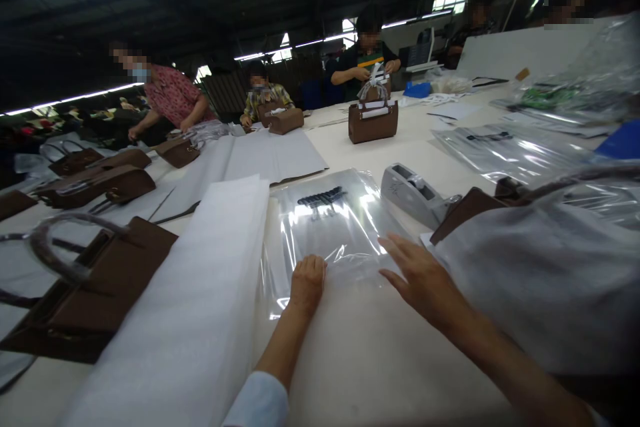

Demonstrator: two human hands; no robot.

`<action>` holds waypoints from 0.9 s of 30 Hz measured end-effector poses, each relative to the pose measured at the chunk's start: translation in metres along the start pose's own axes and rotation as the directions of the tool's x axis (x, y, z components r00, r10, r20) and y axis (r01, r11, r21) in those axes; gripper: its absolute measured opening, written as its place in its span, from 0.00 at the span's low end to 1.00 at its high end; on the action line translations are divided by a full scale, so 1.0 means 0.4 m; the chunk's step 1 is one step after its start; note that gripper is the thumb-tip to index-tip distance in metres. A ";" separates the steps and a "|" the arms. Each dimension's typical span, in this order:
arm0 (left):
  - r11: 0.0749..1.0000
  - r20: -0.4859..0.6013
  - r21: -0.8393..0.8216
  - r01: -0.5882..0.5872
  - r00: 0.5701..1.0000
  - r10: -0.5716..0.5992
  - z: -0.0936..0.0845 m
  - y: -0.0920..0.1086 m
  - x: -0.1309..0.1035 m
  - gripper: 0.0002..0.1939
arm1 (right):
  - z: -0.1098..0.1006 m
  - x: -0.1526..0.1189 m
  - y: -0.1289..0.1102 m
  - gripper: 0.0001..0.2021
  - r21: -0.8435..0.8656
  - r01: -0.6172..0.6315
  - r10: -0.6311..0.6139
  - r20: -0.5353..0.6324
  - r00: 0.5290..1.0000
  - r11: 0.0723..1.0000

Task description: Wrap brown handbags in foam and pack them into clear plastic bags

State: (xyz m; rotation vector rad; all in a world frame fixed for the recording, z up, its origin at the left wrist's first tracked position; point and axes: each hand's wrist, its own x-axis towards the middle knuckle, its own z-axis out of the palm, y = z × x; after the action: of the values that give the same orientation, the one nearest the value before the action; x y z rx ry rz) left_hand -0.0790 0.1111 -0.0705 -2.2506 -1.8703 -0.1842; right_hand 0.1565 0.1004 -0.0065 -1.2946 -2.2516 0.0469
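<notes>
A stack of transparent plastic bags (320,233) with dark printing lies flat on the table in front of me. My left hand (307,282) is closed at the near edge of the stack, its fingers curled on the plastic of the top bag. Over the right side of that same edge is my right hand (423,277), fingers apart and holding nothing. Beyond it stands a grey tape dispenser (413,193). At the right, a brown handbag (467,213) is partly covered by a whitish translucent wrap (540,280).
White foam sheets (200,307) lie to my left, beside a brown handbag (107,287) with wrapped handles. Another handbag (373,123) stands upright farther back. Several co-workers handle bags across the table, one in a red patterned shirt (175,97). More plastic bags (515,147) lie at right.
</notes>
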 end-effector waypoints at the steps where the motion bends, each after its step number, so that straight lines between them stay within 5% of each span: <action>1: 1.000 -0.003 0.000 -0.001 1.000 0.001 -0.003 0.000 -0.001 0.07 | 0.041 0.026 0.008 0.25 -0.052 0.019 -0.016 0.059 0.998 0.998; 6: 0.999 0.012 -0.036 -0.014 1.000 0.015 -0.011 -0.004 -0.001 0.07 | 0.169 0.131 0.067 0.09 -0.103 0.168 -0.133 0.281 0.950 0.980; 9: 0.996 0.038 -0.089 -0.014 0.999 0.017 -0.008 -0.005 0.006 0.05 | 0.153 0.143 0.076 0.09 -0.106 0.159 -0.125 0.274 0.954 0.982; 12: 0.987 0.054 -0.156 0.031 0.998 -0.023 -0.010 -0.004 0.025 0.06 | 0.132 0.131 0.036 0.09 -0.106 0.144 -0.119 0.218 0.969 0.984; 14: 0.978 0.049 -0.197 0.071 0.997 -0.063 -0.027 -0.004 0.043 0.08 | 0.140 0.126 -0.002 0.11 -0.052 0.193 -0.171 0.278 0.945 0.980; 17: 0.962 -0.034 -0.233 0.139 0.988 -0.151 -0.084 -0.009 0.072 0.08 | 0.183 0.129 -0.036 0.11 -0.009 0.209 -0.187 0.406 0.895 0.978; 21: 0.942 -0.251 -0.245 0.229 0.924 -0.290 -0.184 -0.015 0.104 0.11 | 0.223 0.149 -0.043 0.14 -0.103 0.068 -0.021 0.402 0.916 0.992; 27: 0.986 -0.380 -0.164 0.029 0.921 -0.091 -0.230 0.041 0.098 0.09 | 0.241 0.251 -0.077 0.18 -0.150 -0.077 0.123 0.328 0.937 0.986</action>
State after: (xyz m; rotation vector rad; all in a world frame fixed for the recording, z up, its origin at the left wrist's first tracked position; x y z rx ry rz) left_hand -0.0522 0.1237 0.0264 -2.0563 -1.7594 -0.7519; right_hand 0.0476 0.1871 -0.0368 -1.5743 -2.5070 0.1667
